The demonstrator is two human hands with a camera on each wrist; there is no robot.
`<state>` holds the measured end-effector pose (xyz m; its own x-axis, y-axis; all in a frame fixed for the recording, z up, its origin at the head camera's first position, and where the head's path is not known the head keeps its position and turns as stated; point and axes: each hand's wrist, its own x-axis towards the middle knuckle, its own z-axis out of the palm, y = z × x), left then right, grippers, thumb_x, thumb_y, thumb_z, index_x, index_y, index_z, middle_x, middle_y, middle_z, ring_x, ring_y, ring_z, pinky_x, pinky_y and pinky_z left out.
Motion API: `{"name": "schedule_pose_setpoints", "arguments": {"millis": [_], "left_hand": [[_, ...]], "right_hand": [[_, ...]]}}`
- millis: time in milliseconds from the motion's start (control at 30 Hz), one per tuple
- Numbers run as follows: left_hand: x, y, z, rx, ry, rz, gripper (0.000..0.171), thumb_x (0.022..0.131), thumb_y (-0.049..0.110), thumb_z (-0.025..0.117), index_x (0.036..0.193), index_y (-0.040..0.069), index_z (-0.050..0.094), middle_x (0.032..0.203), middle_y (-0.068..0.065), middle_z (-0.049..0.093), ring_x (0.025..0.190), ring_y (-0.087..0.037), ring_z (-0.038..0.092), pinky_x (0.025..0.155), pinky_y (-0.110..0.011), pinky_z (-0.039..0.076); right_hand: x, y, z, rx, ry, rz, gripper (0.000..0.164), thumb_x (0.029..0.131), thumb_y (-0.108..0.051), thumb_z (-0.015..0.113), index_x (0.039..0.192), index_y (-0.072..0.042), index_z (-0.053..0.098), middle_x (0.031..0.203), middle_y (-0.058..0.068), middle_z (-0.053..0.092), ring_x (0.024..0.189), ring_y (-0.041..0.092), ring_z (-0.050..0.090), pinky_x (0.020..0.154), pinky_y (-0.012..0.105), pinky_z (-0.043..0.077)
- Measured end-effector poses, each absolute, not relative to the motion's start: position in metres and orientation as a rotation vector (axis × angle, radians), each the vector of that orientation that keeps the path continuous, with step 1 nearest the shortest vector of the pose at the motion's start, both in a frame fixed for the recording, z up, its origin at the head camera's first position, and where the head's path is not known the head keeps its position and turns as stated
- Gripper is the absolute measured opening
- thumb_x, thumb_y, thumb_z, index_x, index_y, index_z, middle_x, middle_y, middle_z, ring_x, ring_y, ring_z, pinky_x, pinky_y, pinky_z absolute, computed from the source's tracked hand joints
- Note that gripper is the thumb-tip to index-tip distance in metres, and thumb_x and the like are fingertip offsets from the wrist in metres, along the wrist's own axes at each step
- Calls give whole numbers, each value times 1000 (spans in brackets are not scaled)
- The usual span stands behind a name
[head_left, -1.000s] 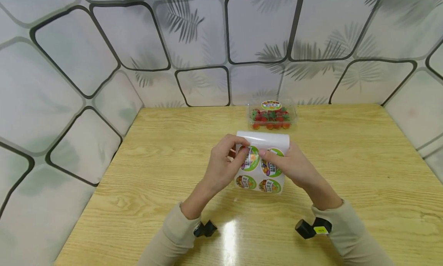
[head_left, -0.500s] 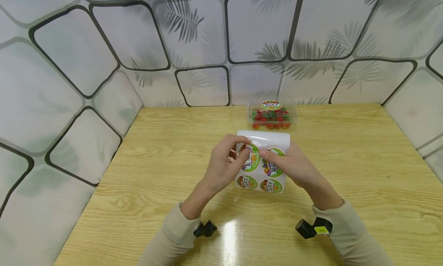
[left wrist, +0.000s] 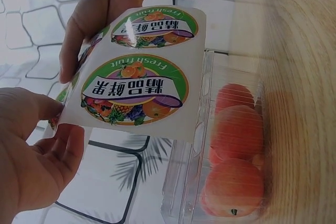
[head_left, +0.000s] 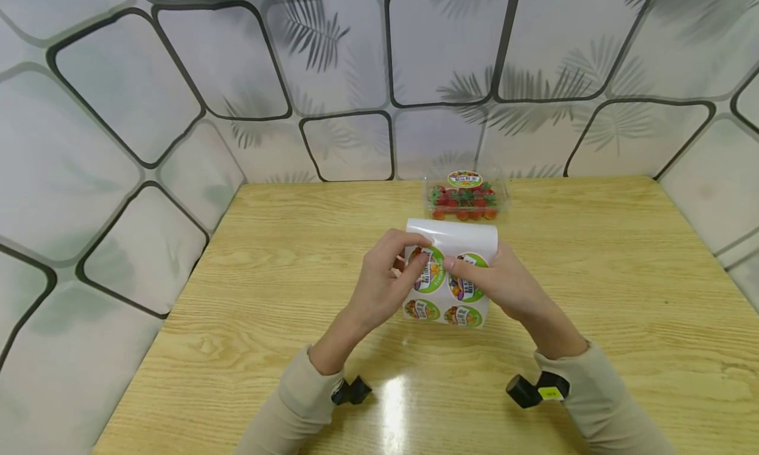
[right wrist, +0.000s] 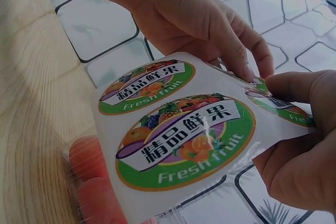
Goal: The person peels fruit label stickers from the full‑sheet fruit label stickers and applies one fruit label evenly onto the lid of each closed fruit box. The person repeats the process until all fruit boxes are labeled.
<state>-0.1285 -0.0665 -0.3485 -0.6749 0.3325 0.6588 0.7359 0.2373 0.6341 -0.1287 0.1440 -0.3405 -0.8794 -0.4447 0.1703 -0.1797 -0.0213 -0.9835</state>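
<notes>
Both hands hold a white sheet of oval "Fresh fruit" stickers (head_left: 452,234) above the table; its far end curves over. At the sheet's left side, my left hand (head_left: 384,277) pinches with thumb and index finger by the upper left sticker (head_left: 437,278). My right hand (head_left: 512,280) grips the right side, thumb lying across the upper right sticker (head_left: 465,290). Smaller-looking stickers (head_left: 462,317) show on the lower part. From the left wrist, the printed sheet (left wrist: 195,77) hides part of a clear box; the exact finger contact on the sticker edge is partly hidden.
Beyond the sheet, near the table's back edge, stands a clear plastic box (head_left: 465,208) of red fruits with green tops. An oval label (head_left: 465,179) is on its lid. Patterned walls border the wooden table (head_left: 267,264) behind and at the sides.
The sheet's curved far end has shifted slightly away from me. Both hands keep nearly the same place and hold.
</notes>
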Motion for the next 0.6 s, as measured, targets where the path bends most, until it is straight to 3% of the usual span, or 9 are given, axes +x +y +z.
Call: {"name": "schedule_pose_setpoints", "arguments": {"millis": [600], "left_hand": [[-129, -66, -348, -959, -2163, -1405, 18, 95, 0, 62, 112, 4, 66, 98, -10, 60, 74, -13, 52, 59, -20, 50]], "right_hand": [[-129, 145, -338, -633, 2076, -1963, 25, 98, -6, 60, 117, 9, 58, 90, 8, 72, 74, 26, 72, 63, 41, 59]]}}
